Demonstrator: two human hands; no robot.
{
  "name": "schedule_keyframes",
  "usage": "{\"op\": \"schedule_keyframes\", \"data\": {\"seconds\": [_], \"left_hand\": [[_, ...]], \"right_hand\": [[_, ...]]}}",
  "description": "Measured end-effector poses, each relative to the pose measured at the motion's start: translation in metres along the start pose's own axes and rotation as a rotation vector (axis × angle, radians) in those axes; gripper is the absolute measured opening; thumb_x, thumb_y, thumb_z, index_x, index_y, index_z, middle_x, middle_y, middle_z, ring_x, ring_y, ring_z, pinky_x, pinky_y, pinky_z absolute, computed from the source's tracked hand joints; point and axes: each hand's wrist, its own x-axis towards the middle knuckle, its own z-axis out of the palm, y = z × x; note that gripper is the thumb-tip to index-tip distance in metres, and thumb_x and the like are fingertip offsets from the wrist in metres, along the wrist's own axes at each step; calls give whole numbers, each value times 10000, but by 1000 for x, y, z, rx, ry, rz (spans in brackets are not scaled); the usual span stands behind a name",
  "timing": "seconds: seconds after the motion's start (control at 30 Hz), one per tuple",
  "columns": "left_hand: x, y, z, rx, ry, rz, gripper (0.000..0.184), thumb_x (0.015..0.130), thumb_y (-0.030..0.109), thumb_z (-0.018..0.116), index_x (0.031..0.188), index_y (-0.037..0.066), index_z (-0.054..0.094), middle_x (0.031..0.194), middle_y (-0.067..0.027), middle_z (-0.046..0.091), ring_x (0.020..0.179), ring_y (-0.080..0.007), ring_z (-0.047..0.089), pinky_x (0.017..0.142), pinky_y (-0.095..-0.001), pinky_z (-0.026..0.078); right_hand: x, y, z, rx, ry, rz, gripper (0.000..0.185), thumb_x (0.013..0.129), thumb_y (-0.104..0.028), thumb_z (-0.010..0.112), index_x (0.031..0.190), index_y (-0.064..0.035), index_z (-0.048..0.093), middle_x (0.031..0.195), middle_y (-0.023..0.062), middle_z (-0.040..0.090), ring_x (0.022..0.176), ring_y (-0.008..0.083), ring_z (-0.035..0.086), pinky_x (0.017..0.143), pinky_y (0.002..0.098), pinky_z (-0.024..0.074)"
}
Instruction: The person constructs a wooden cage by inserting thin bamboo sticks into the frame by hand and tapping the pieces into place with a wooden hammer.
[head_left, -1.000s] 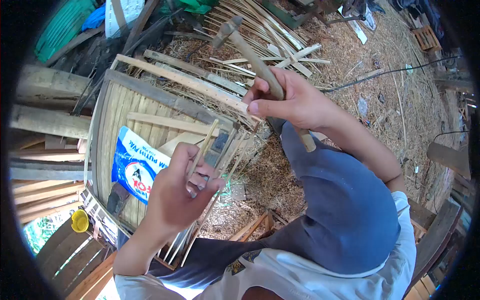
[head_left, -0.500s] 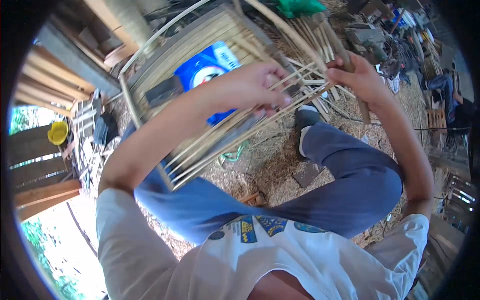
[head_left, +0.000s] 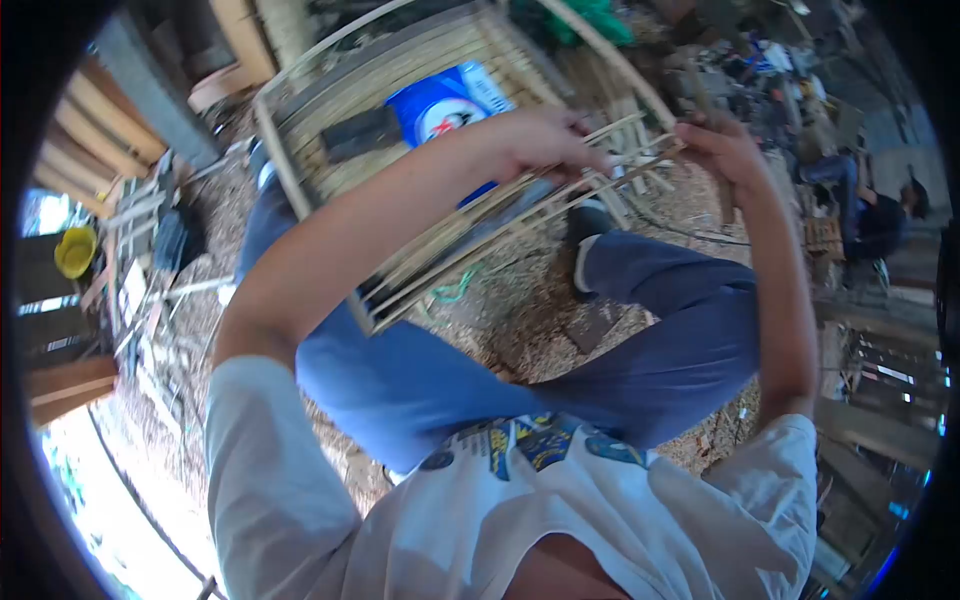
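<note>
A wooden frame with a slatted panel lies across my left knee, tilted away from me. Thin sticks run along its near side. My left hand reaches over the frame, its fingers bent around the thin sticks near the right end. My right hand is at the frame's right corner, closed on the hammer, whose handle points down; its head is blurred. On the panel rest a blue and white glue packet and a dark block.
Wood shavings cover the ground between my legs, with a green string there. Left stand planks and a yellow container. Another person is at the far right. Green plastic lies beyond the frame.
Since a second ago the view has swung toward my body. My left hand has moved to the frame's right end, and the hammer in my right hand has turned upright beside the corner.
</note>
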Motion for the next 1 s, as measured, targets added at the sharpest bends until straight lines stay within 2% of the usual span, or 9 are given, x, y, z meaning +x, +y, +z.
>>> {"op": "schedule_keyframes", "data": {"seconds": [0.07, 0.13, 0.23, 0.33, 0.4, 0.5, 0.7, 0.8, 1.0], "left_hand": [[3, -2, -4, -55, -52, -13, 614, 846, 253, 825, 1313, -41, 556, 928, -45, 698, 742, -83, 606, 610, -235, 476], [-3, 5, -4, -60, -44, -29, 529, 844, 241, 825, 1246, -29, 612, 832, -11, 675, 671, -64, 569, 579, -221, 447], [-1, 1, -4, -64, -13, -48, 284, 848, 245, 822, 1034, 61, 709, 752, 28, 628, 632, -51, 552, 566, -208, 432], [-1, 1, 2, -113, 58, -79, 257, 835, 226, 832, 995, 65, 710, 769, 19, 651, 633, -54, 576, 567, -211, 436], [2, 0, 0, -114, 33, -75, 282, 822, 227, 845, 991, 65, 688, 796, 9, 669, 649, -62, 608, 576, -216, 446], [-1, 5, 5, -89, 50, -93, 344, 802, 254, 860, 1000, 72, 645, 814, 10, 659, 664, -73, 612, 570, -225, 434], [2, 6, 6, -51, 44, -101, 389, 773, 267, 884, 950, 86, 589, 813, -5, 651, 690, -91, 648, 544, -230, 414], [3, 6, 5, -66, 34, -103, 397, 763, 256, 892, 938, 87, 578, 811, -11, 651, 694, -93, 655, 535, -228, 411], [7, 6, 4, -67, 21, -103, 412, 748, 241, 901, 940, 86, 571, 818, -19, 656, 687, -100, 658, 523, -225, 410]], "right_hand": [[2, -5, -4, -7, -53, 16, 288, 872, -98, 767, 1071, -13, 577, 1021, 99, 675, 907, 176, 684, 834, 305, 587], [7, -2, -11, 5, -81, -17, 293, 861, -85, 776, 1036, -31, 548, 1041, 95, 679, 917, 174, 688, 821, 298, 587], [7, -4, -10, 14, -117, -35, 272, 859, -68, 775, 977, -64, 529, 1050, 96, 684, 932, 171, 691, 822, 296, 592], [7, -1, -13, 52, -129, -14, 268, 863, -44, 764, 943, -83, 512, 1050, 97, 687, 952, 171, 694, 844, 297, 597], [3, -7, -10, 63, -133, -8, 259, 867, -14, 747, 935, -82, 507, 1045, 99, 688, 970, 176, 698, 872, 300, 600], [5, -4, -12, 29, -166, 1, 234, 899, -39, 727, 926, -106, 504, 1127, 90, 675, 994, 153, 688, 926, 292, 581], [12, 5, -13, 34, -185, 6, 226, 903, -28, 716, 923, -105, 504, 1116, 84, 679, 1005, 141, 680, 931, 288, 580], [10, 4, -9, 57, -149, -14, 264, 865, -19, 750, 944, -72, 504, 1017, 95, 684, 956, 177, 694, 872, 301, 593], [18, 14, -9, 41, -153, 15, 261, 863, -33, 762, 935, -73, 515, 1014, 90, 682, 947, 171, 690, 865, 300, 593]]}}
